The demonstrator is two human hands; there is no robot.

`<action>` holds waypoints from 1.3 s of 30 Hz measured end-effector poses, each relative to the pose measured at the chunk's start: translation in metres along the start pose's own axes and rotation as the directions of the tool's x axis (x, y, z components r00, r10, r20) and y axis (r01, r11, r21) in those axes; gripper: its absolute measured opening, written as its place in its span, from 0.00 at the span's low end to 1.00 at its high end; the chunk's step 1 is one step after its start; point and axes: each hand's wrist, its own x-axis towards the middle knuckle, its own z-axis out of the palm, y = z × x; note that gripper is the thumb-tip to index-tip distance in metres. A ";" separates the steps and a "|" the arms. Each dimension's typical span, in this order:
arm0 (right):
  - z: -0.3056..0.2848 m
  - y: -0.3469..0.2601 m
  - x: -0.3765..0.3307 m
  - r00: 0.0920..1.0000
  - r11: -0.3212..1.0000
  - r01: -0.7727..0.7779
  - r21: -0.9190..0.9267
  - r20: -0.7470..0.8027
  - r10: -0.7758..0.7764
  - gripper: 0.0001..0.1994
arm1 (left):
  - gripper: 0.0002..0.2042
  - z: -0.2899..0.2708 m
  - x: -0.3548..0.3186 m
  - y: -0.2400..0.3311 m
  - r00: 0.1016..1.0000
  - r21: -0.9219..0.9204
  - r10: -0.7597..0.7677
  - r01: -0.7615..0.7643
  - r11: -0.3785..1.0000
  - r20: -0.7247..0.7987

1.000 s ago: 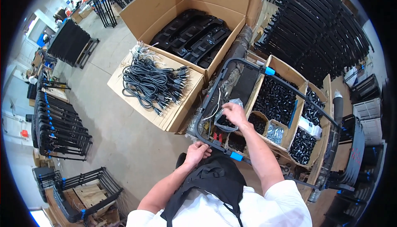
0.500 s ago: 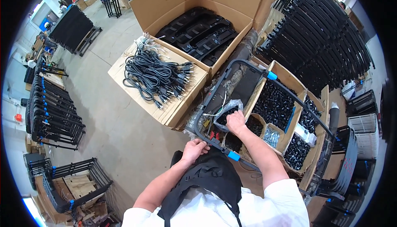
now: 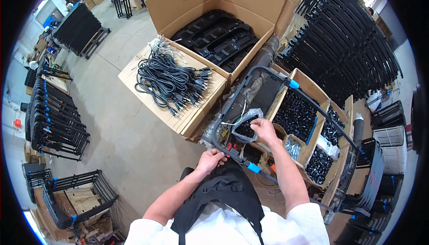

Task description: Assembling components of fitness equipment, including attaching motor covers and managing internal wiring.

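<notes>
A black tubular frame (image 3: pixel 229 103) with blue wraps (image 3: pixel 253 167) lies across the parts bins. By its near left corner is my left hand (image 3: pixel 209 161), its fingers closed in a pinch; what they hold, if anything, is too small to make out. Small red pieces (image 3: pixel 229 147) sit close to those fingertips. My right hand (image 3: pixel 265 132) is above the right rim of a clear plastic bag (image 3: pixel 244 134) of small black parts, thumb and fingers together. Whatever is between them is too small to name. A thin white wire (image 3: pixel 244 108) hangs inside the frame.
Divided wooden bins hold black fittings (image 3: pixel 296 113) and silver screws (image 3: pixel 292 148). A bundle of black power cords (image 3: pixel 167 82) lies on a carton (image 3: pixel 149 106) at left. Behind stands an open box (image 3: pixel 178 4) of black plastic panels. Stacked black frames (image 3: pixel 342 44) rise at right.
My right hand has come up out of the plastic bag and moved a little right. My left hand stays by the frame's corner. The whole view has shifted slightly.
</notes>
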 end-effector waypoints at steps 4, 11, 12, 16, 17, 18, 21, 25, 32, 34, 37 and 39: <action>-0.002 0.000 -0.039 1.000 0.937 0.026 0.347 -0.022 -0.020 0.17 | 0.10 -0.001 0.004 0.003 0.999 -0.004 -0.034 0.034 0.999 0.016; 0.013 -0.067 -0.162 0.985 0.753 -0.122 0.647 0.170 0.014 0.16 | 0.07 -0.013 0.002 0.016 0.992 -0.003 -0.121 0.122 0.993 0.027; 0.021 -0.065 -0.177 0.970 0.781 -0.185 0.596 0.237 0.050 0.16 | 0.07 -0.014 0.002 0.018 0.991 0.014 -0.129 0.128 0.992 0.038; 0.084 -0.045 -0.213 0.933 0.602 -0.340 0.722 0.340 0.119 0.19 | 0.07 -0.022 0.010 0.009 0.982 -0.081 -0.157 0.165 0.983 0.102; 0.105 -0.031 -0.213 0.908 0.467 -0.418 0.779 0.353 0.225 0.18 | 0.07 -0.023 0.011 0.011 0.978 -0.074 -0.177 0.185 0.980 0.106; 0.123 -0.014 -0.212 0.875 0.292 -0.461 0.838 0.374 0.309 0.16 | 0.07 -0.018 0.011 0.016 0.975 -0.036 -0.198 0.202 0.979 0.098; 0.169 -0.003 -0.187 0.842 -0.001 -0.365 0.931 0.330 0.426 0.13 | 0.09 -0.025 0.016 0.015 0.965 -0.047 -0.207 0.217 0.975 0.161; 0.195 -0.014 -0.142 0.876 0.004 -0.288 0.957 0.262 0.405 0.11 | 0.10 -0.031 0.028 0.010 0.969 0.035 -0.181 0.177 0.984 0.167; 0.207 -0.024 -0.130 0.907 -0.040 -0.240 0.970 0.239 0.346 0.08 | 0.09 -0.034 0.032 0.015 0.947 0.082 -0.235 0.222 0.972 0.220; 0.206 -0.026 -0.132 0.917 -0.056 -0.250 0.967 0.255 0.306 0.08 | 0.09 -0.035 0.031 0.015 0.946 0.090 -0.235 0.220 0.971 0.225; 0.199 -0.032 -0.137 0.898 0.009 -0.298 0.954 0.278 0.340 0.09 | 0.10 -0.038 0.030 0.015 0.942 0.116 -0.228 0.205 0.972 0.245; 0.194 -0.038 -0.142 0.895 0.095 -0.306 0.947 0.252 0.369 0.11 | 0.12 -0.038 0.025 0.018 0.938 0.131 -0.234 0.207 0.970 0.254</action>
